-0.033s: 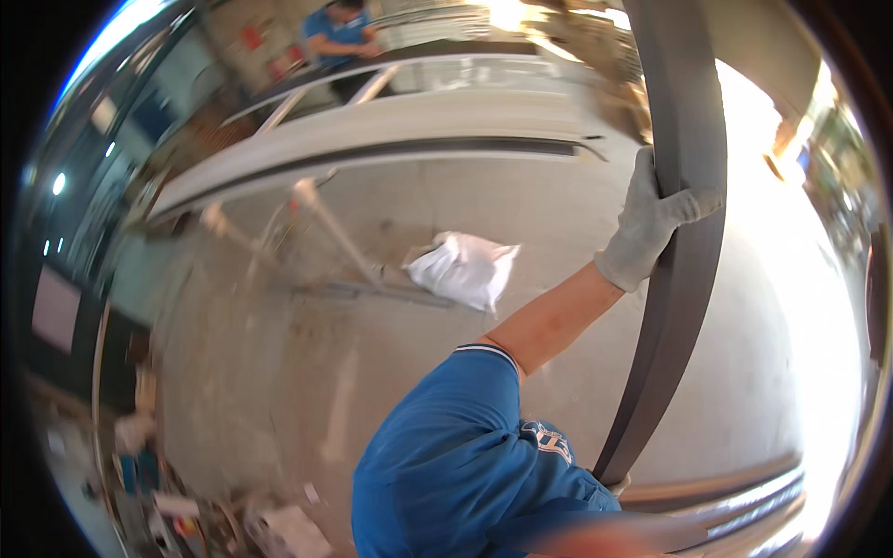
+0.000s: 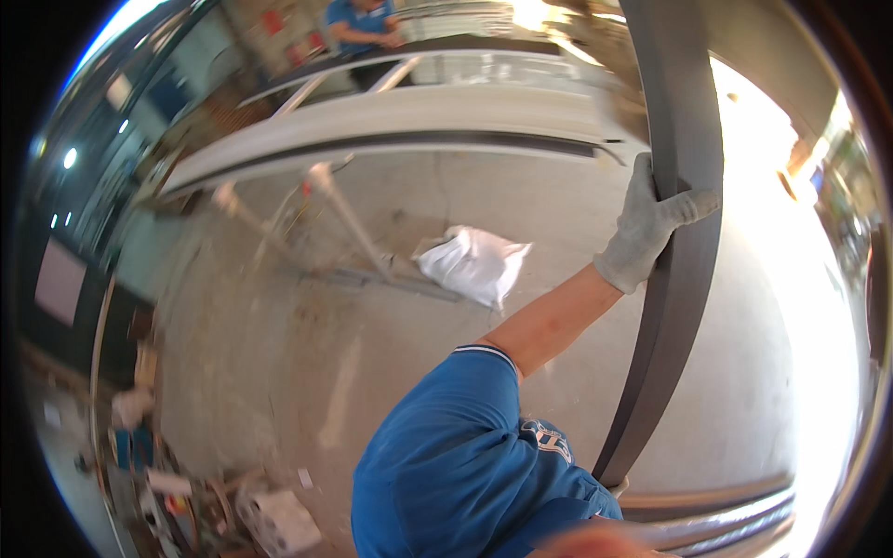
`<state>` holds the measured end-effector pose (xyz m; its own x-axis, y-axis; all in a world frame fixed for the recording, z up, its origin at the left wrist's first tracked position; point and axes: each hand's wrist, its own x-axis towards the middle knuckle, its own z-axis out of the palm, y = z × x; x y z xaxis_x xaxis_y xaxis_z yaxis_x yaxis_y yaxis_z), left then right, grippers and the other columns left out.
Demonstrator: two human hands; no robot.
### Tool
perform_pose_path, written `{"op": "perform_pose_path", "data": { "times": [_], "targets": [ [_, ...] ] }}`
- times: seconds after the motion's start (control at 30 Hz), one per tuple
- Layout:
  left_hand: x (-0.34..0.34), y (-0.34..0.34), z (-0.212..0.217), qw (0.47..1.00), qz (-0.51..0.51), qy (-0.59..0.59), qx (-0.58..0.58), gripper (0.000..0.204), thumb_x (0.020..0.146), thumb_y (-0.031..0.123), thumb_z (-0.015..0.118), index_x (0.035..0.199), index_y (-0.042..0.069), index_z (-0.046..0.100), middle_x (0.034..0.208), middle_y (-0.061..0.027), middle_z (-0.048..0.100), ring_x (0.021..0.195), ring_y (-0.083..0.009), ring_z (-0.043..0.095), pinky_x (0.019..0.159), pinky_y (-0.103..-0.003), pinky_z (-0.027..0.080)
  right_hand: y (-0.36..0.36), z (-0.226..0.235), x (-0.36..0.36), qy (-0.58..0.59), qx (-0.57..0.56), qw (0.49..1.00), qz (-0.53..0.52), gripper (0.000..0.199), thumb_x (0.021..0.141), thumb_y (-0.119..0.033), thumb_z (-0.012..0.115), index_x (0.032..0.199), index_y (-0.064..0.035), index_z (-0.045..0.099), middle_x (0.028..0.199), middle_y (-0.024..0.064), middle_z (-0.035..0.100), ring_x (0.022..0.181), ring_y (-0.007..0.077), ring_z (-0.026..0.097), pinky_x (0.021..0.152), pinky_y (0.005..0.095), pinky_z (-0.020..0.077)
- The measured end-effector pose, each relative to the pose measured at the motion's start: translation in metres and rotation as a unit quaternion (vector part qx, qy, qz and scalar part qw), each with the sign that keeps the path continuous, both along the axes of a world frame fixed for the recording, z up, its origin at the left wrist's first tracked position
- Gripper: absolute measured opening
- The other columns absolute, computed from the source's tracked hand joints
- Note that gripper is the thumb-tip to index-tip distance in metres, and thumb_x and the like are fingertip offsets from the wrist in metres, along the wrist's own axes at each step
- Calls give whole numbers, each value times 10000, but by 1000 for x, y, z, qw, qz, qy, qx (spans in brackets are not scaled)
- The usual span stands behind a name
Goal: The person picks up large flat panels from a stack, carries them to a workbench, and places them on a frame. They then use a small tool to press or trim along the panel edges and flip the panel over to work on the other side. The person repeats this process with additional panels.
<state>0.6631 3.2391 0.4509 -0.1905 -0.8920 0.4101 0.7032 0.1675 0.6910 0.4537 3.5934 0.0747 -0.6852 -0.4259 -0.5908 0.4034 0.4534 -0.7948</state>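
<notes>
A long dark grey metal profile stands steeply up on my right, from beside my body to beyond the upper edge of the view. My left hand, in a pale work glove, grips it, thumb across its broad face and fingers along its left side. At the profile's lower end only a sliver of my gloved right hand shows, closed against its edge. My torso and the profile cover the rest of that hand.
Ahead, a rack with long pale and dark profiles stands on trestle legs. A white sack lies on the floor. Behind the rack a person in blue works. Boxes and scraps lie lower left; long bars lie lower right.
The rack, sack and co-worker have shifted slightly to the right in the view. Both my hands keep the same hold on the profile.
</notes>
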Motion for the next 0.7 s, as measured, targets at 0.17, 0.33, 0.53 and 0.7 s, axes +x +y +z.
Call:
{"op": "perform_pose_path", "data": {
  "times": [0.17, 0.33, 0.53, 0.7],
  "targets": [
    [85, 25, -42, 988, 111, 4, 103, 577, 818, 203, 784, 1240, 13, 439, 1067, -112, 563, 938, -187, 596, 790, -334, 540, -16, -5, -32, -12, -8, 1000, -18, 774, 712, -475, 703, 1360, -100, 508, 1310, 106, 573, 1184, 360, 557, 960, 584, 428],
    [138, 44, -83, 969, 151, 43, 193, 532, 828, 182, 770, 1239, 35, 465, 1088, -97, 575, 931, -191, 603, 770, -344, 546, -15, -2, -64, 49, 8, 999, 20, 741, 732, -481, 684, 1347, -102, 523, 1314, 94, 574, 1184, 353, 559, 946, 587, 433],
    [223, 21, -117, 942, 240, 85, 219, 467, 840, 186, 748, 1227, 76, 512, 1080, -70, 592, 1008, -197, 590, 849, -387, 524, -52, 36, -74, 776, -33, 540, 324, 901, 658, -609, 838, 1283, 2, 617, 1135, 215, 679, 1044, 319, 655, 891, 473, 547],
    [321, -23, -133, 912, 279, 122, 274, 514, 852, 223, 765, 1276, 90, 506, 1151, -68, 599, 1091, -216, 576, 928, -404, 498, -157, 102, -14, 832, -124, 455, 292, 695, 625, -479, 849, 1171, -77, 697, 983, 178, 715, 840, 359, 694, 755, 507, 577]
  ]
}}
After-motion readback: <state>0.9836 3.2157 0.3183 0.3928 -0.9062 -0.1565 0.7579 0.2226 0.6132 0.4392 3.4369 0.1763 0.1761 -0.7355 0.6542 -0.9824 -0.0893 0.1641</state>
